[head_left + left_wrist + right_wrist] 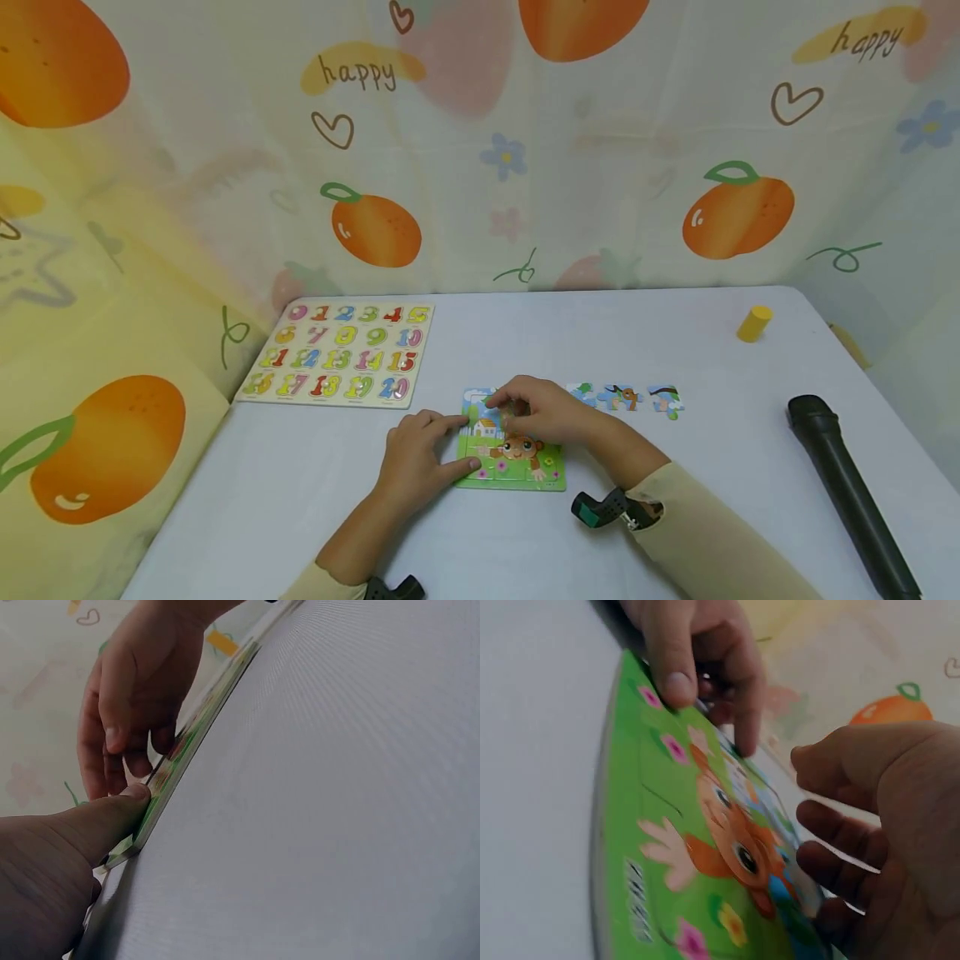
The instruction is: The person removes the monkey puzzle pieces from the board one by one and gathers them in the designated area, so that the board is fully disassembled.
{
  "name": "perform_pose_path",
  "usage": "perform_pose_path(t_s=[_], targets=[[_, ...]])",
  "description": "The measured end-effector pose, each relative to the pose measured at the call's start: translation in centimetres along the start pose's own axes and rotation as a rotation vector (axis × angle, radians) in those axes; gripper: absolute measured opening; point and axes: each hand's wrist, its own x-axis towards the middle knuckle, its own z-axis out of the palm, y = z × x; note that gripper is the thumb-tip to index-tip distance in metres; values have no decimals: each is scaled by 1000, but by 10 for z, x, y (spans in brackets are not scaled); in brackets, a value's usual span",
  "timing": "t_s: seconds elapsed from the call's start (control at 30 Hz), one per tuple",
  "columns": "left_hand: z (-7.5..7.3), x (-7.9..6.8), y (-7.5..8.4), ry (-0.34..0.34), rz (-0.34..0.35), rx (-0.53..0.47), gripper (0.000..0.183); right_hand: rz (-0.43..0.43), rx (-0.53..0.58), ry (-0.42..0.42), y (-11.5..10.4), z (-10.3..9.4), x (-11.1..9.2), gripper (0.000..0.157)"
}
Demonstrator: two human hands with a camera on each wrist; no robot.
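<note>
A jigsaw puzzle board (551,481) with a monkey, a house and flowers on green lies on the white table. My left hand (420,454) steadies its left side: the thumb presses the lower left, and the index finger reaches the edge higher up. Over the board's upper part is my right hand (543,410), fingers bent downward. In the right wrist view a gap shows between that hand's thumb and fingers (840,825), with no piece between them. The monkey's face (735,832) is in place on the board. The right hand hides the board's upper right in the head view.
Several loose puzzle pieces (622,397) lie in a row right of the board. A number board (337,354) rests at the back left. At the right are a yellow cylinder (754,324) and a long black microphone-like object (847,492). A printed curtain (450,167) hangs behind.
</note>
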Motion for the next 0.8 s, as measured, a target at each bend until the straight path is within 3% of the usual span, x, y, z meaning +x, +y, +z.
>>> perform_pose_path(t_s=[0.13,0.33,0.47,0.8], targets=[[0,0,-1,-1,-1,-1,63,16,-107,-1,-4,13,3,37],[-1,1,0,-7,-5,-2,63,-38,-274,11,-6,23,0,40],[-2,1,0,-9,-16,-4,64,-29,-279,-11,-8,23,3,41],[0,2,0,-18,-21,-18,65,90,-233,-91,-13,17,11,51]])
